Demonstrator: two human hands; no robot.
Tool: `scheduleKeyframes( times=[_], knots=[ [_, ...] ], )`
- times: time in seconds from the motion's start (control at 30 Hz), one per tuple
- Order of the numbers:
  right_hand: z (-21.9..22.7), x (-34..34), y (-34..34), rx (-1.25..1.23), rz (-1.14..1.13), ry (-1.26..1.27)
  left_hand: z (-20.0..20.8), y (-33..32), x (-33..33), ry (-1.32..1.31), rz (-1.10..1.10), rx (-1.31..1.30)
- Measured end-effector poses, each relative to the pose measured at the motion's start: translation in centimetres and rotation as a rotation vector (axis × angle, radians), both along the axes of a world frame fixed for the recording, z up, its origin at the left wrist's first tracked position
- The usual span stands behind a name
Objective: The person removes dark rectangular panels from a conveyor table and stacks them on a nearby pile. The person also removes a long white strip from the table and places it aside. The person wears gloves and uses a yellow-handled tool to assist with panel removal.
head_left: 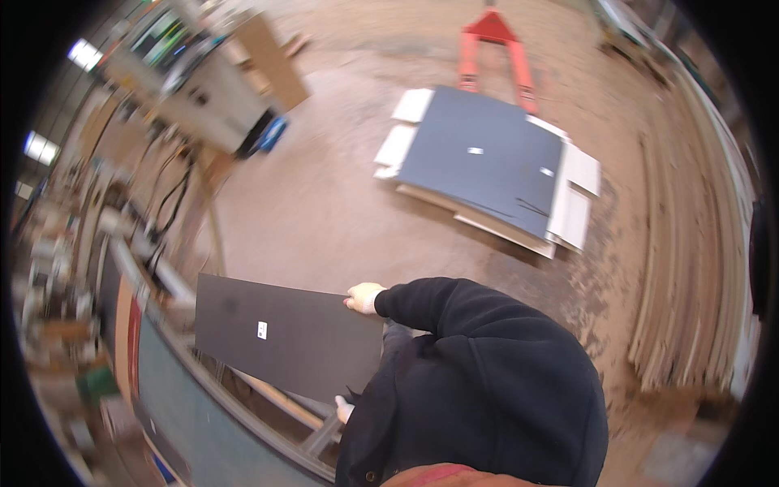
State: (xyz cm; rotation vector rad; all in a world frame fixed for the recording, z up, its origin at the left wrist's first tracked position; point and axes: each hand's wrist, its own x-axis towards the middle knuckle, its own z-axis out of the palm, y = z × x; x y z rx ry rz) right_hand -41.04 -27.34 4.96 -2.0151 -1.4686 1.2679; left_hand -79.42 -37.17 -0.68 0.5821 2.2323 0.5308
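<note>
A dark grey rectangular panel (280,337) with a small white label (262,330) on its face reaches out to the left of my body. My right hand (365,298), in a pale glove, is closed on its upper edge near the right corner. At the lower edge, close to my body, my left hand (345,409) grips the board; only part of that glove shows, beside my dark jacket. The panel's left end lies over the edge of a long machine bed (191,381) with a greenish top.
A stack topped by a dark board (479,154), with white boards sticking out, stands ahead on the floor near a red pallet jack (492,32). A machine cabinet with a screen (162,36) is at upper left. Long boards (686,243) lie along the right.
</note>
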Motion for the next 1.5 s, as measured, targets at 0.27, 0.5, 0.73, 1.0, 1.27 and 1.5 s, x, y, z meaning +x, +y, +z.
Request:
scheduleKeyframes(
  times=[0.27,0.5,0.73,1.0,1.27,1.5],
  knots=[
    [-5.8,19.1,-8.1,-0.168,-0.919,-0.047,-2.1,24.8,27.9,-0.058,-0.998,0.21],
    [-9.9,29.5,-15.6,-0.206,-1.508,-0.193,-8.2,32.5,59.4,-0.258,-1.526,0.125],
    [-18.9,46.0,-20.2,-0.189,-1.744,-0.076,-14.3,26.9,85.1,-0.223,-1.702,0.063],
    [-31.7,54.8,-24.7,-0.489,-1.677,-0.027,-26.9,21.6,92.4,0.117,-2.026,0.008],
    [-41.6,60.4,-31.6,-0.686,-1.23,-0.231,-35.6,20.7,96.2,0.322,-2.203,-0.054],
    [-45.2,64.7,-36.4,-0.697,-1.122,-0.346,-40.1,12.0,99.7,-0.014,-1.993,-0.009]
  ],
)
